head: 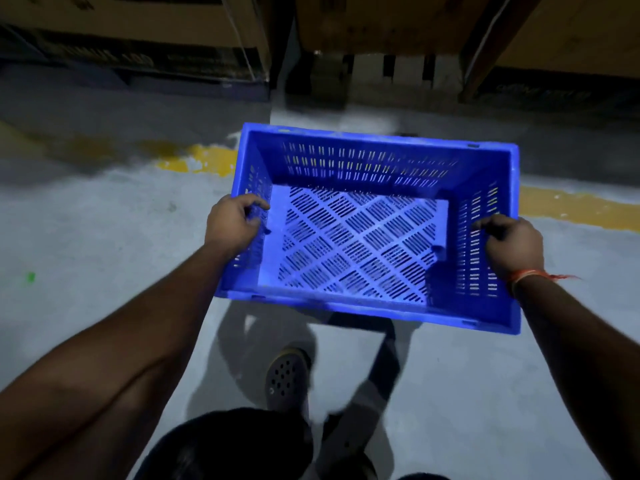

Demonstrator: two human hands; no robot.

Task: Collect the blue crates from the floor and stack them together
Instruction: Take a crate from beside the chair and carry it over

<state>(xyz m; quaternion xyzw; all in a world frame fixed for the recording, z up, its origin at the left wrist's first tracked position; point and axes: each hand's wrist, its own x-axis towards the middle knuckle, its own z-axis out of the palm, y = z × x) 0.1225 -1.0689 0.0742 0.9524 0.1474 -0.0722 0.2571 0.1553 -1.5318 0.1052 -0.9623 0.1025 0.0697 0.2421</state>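
Blue plastic fills the middle of the view: 1 perforated blue crate (370, 223) is held clear of the grey concrete floor (104, 220), its shadow falling on the floor beneath it. At the left, the person's left hand (232, 225) is closed over the crate's left short wall, thumb inside and fingers wrapped on the outer face. Across to the right, the right hand (512, 244), with an orange thread at the wrist, is clamped the same way on the right short wall. The crate sits open side up and roughly level, tipped a little so the left end looks nearer the camera; its long axis runs left to right across the person's body, and the slotted base faces the floor. It looks empty. A worn yellow line (201, 159) on the floor passes behind it, and cardboard boxes (131, 36) stand at the far edge. A sandalled foot (285, 375) shows below the crate. Judging by this, the carrying step is in hand: 1 crate is lifted and no stack or other crate is in view. The next move likely calls for finding the other crates, lining up the rims in the same orientation, and lowering this one squarely so it nests or seats.
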